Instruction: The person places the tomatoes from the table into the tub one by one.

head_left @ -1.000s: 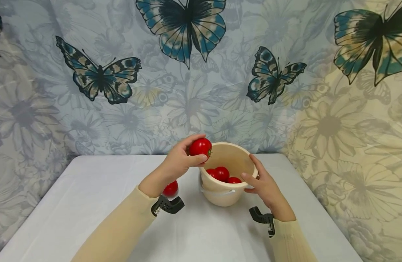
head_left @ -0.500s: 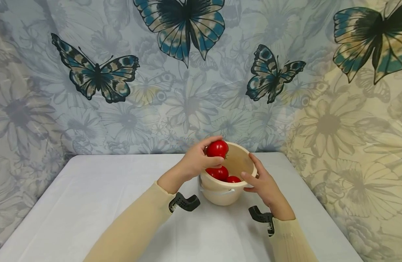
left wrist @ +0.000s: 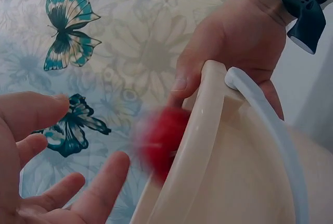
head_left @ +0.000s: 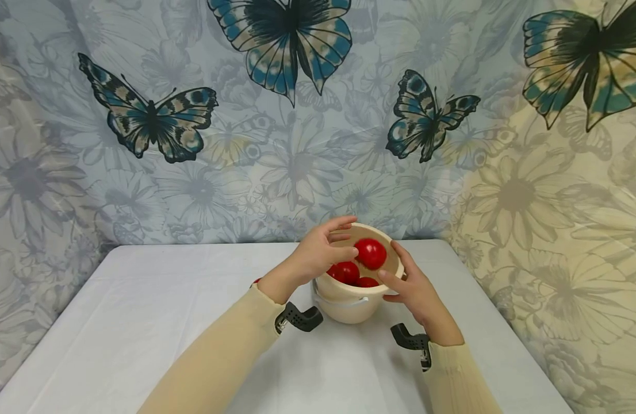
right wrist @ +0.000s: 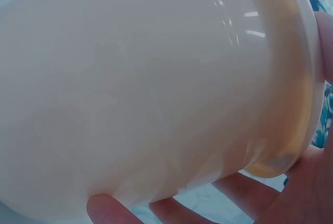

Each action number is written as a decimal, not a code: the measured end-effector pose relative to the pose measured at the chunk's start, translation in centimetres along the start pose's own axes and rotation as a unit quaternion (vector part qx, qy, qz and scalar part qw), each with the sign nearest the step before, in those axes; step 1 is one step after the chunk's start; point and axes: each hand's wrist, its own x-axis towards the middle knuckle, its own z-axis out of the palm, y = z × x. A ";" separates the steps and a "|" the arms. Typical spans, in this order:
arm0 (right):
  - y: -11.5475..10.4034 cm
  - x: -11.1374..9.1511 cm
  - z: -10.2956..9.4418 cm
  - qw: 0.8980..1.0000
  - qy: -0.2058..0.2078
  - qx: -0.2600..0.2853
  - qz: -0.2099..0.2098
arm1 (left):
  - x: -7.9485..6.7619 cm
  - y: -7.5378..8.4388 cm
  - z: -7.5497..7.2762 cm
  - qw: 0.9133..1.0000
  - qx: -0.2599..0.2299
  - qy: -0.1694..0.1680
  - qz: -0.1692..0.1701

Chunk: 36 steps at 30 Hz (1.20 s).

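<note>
A cream bucket [head_left: 349,310] tilts toward me on the table, its pale handle [left wrist: 278,130] hanging down the side. My right hand [head_left: 426,299] grips its rim from the right, thumb at the lip and fingers along the outer wall [right wrist: 156,78]. Just inside the mouth a red tomato [head_left: 371,253], blurred in the left wrist view, is free of my fingers. Several more tomatoes [head_left: 346,272] lie deeper in the bucket. At the left of the rim my left hand [head_left: 315,256] holds nothing, its fingers spread apart.
Another red tomato [head_left: 255,282] shows as a sliver behind my left wrist. A white cloth covers the table [head_left: 142,310]. Behind it hangs a backdrop [head_left: 297,161] printed with butterflies and flowers. Black camera mounts [head_left: 299,317] sit on both wrists.
My left hand has carried the tomato rightward over the bucket and let go of it. The tomato has dropped inside the rim. My right hand has kept its grip on the bucket.
</note>
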 end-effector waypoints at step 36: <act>0.0 0.1 0.1 1.000 0.008 -0.004 -0.002 | -3.4 -0.3 -4.3 0.996 -0.081 0.031 0.002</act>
